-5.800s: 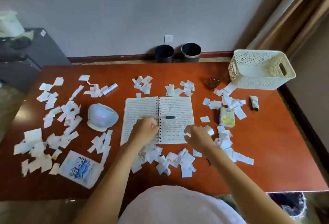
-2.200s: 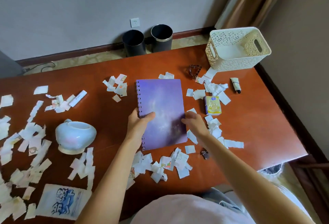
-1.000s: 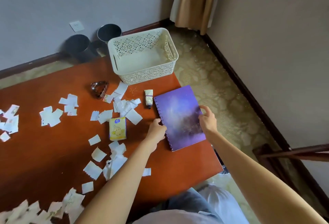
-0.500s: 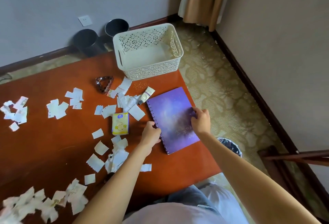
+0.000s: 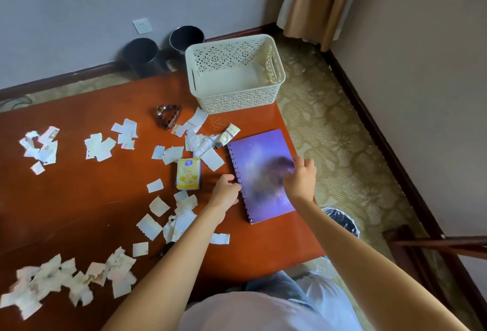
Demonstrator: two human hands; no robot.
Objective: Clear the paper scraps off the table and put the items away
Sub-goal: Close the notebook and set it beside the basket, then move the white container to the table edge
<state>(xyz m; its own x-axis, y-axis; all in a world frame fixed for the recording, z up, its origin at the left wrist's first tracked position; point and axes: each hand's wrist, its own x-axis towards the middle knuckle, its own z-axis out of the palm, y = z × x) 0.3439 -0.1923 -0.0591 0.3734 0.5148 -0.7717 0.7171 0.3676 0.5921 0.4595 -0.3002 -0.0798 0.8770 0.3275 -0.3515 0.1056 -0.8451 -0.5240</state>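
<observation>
The purple notebook (image 5: pixel 263 175) is lying flat at the table's (image 5: pixel 66 199) right edge, near the basket (image 5: pixel 234 99). The left hand (image 5: pixel 226 191) is touching its spiral with loosely curled fingers; the right hand (image 5: pixel 300 178) is pinching the cover. A careless pull could be sliding it off the edge toward the bin (image 5: pixel 341 221).

Wearer: bare arms, pale top, blue-grey trousers.
Left hand (image 5: pixel 226 193) and right hand (image 5: pixel 300 182) carry no rings, watch or gloves; both forearms uncovered to frame edge, no sleeves visible. Pale pinkish-white top at bottom centre; blue-grey trouser fabric beside it.
</observation>
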